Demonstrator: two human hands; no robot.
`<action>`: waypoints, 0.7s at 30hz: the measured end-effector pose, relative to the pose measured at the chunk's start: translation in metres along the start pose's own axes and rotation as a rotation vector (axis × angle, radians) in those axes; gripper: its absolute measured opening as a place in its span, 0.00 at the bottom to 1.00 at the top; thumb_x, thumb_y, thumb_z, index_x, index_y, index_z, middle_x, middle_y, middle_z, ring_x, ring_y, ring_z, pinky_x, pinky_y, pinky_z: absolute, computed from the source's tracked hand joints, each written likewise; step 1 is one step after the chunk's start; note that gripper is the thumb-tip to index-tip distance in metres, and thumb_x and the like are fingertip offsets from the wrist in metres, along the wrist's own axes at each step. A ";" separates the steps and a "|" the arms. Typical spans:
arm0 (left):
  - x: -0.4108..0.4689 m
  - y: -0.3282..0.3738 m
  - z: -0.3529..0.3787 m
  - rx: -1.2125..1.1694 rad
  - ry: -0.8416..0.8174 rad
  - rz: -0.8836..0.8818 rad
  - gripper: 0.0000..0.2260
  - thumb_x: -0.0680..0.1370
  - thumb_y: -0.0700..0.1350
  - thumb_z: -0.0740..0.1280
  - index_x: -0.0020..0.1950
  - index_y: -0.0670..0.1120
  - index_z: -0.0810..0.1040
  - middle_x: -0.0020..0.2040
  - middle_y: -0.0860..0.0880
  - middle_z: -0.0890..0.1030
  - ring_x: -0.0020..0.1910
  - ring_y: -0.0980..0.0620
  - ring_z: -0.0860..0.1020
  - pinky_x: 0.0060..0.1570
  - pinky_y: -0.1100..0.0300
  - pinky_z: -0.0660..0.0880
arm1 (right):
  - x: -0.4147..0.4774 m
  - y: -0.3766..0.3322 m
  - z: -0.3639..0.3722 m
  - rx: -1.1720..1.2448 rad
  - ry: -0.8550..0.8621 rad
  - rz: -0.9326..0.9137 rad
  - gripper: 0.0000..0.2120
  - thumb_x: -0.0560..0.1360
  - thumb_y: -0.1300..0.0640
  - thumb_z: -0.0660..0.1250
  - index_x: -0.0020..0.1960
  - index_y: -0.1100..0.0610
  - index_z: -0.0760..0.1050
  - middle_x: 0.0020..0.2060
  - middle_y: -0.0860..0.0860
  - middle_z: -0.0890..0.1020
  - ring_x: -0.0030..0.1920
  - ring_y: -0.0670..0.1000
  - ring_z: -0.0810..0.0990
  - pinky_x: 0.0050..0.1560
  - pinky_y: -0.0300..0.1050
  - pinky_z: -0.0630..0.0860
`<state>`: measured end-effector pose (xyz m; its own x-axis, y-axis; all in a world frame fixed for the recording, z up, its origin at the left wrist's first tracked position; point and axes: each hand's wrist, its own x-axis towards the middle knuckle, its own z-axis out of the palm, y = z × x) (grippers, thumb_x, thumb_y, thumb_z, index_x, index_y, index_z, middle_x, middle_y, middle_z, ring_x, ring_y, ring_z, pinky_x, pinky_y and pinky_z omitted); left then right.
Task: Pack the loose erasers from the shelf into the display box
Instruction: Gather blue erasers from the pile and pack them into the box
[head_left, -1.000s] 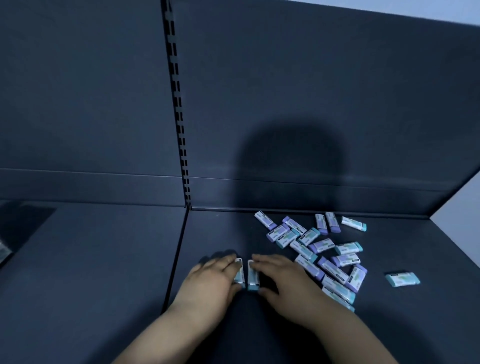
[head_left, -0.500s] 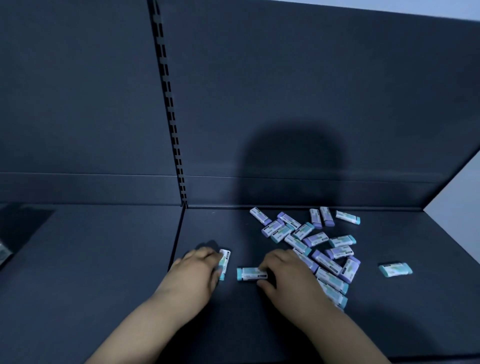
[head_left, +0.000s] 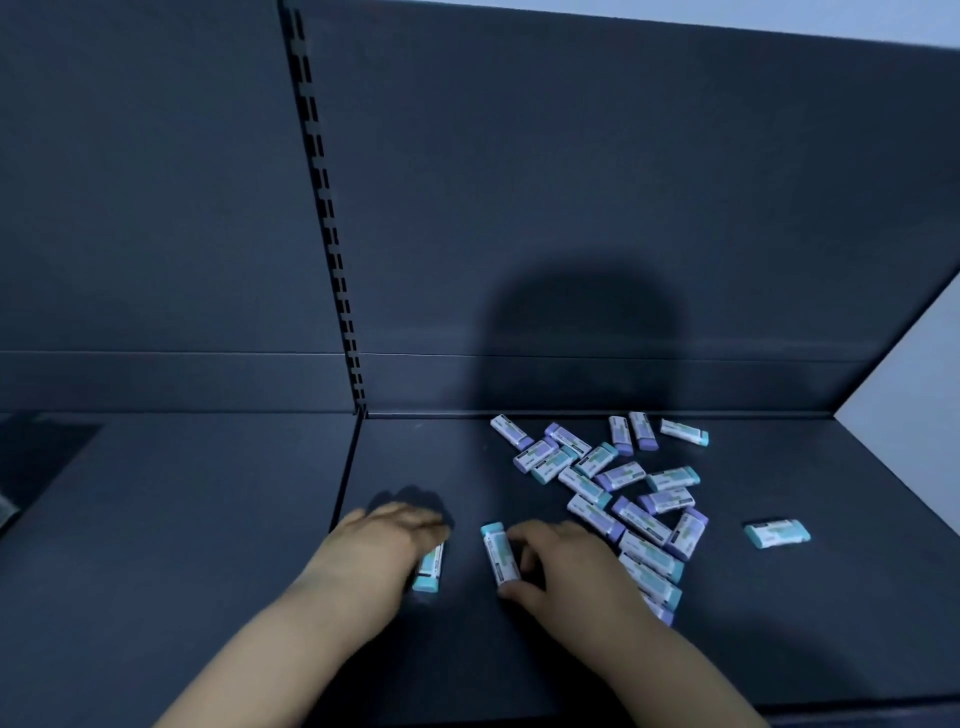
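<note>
The fingers and thumb of the right hand are curling narrowly around a white eraser with a teal cap. This eraser is lying flat on the dark shelf, its cap pointing toward 12 o'clock, at the back panel.

At 9 o'clock from it, a little apart, the fingers of the left hand are lying over the far end of a second teal eraser. They are blurred, so it is impossible to tell whether they are pinching it or only resting on it. Its near end is sticking out below the hand, toward 6 o'clock.

Both bare forearms are reaching in from the bottom edge.

Between 1 and 3 o'clock from the right hand, a loose heap of erasers is lying scattered on the shelf, white-sleeved with teal or purple ends, many touching or overlapping. The nearest ones are lying just beside the right wrist. One lone teal eraser is sitting well apart at 3 o'clock.

Behind the heap, a person's shadow is falling on the back panel. At 11 o'clock, a slotted upright strip is running up the panel.
</note>
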<state>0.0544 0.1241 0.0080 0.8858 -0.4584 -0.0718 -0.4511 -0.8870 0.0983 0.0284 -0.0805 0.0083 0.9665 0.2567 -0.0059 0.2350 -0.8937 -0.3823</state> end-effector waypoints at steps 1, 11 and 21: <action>0.000 0.001 0.000 0.021 -0.020 -0.004 0.25 0.79 0.43 0.58 0.74 0.60 0.58 0.74 0.61 0.59 0.73 0.58 0.56 0.65 0.63 0.56 | 0.000 0.000 0.000 0.002 0.001 -0.001 0.21 0.72 0.44 0.67 0.63 0.46 0.69 0.46 0.44 0.74 0.54 0.48 0.73 0.57 0.43 0.69; -0.008 0.014 -0.007 0.163 -0.028 -0.185 0.19 0.77 0.64 0.55 0.53 0.51 0.73 0.54 0.52 0.76 0.55 0.51 0.74 0.52 0.60 0.64 | -0.002 0.004 0.008 0.029 0.041 -0.028 0.19 0.73 0.47 0.65 0.63 0.46 0.71 0.50 0.44 0.78 0.55 0.48 0.71 0.56 0.42 0.69; -0.009 0.012 -0.005 0.006 -0.073 -0.298 0.16 0.81 0.55 0.52 0.55 0.49 0.75 0.55 0.49 0.78 0.55 0.47 0.76 0.50 0.58 0.71 | 0.000 0.001 0.014 0.019 0.048 -0.039 0.16 0.74 0.48 0.64 0.60 0.50 0.73 0.50 0.47 0.78 0.55 0.49 0.72 0.57 0.44 0.69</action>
<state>0.0411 0.1180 0.0143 0.9693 -0.1804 -0.1673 -0.1733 -0.9833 0.0564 0.0275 -0.0767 -0.0048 0.9606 0.2728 0.0532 0.2709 -0.8761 -0.3989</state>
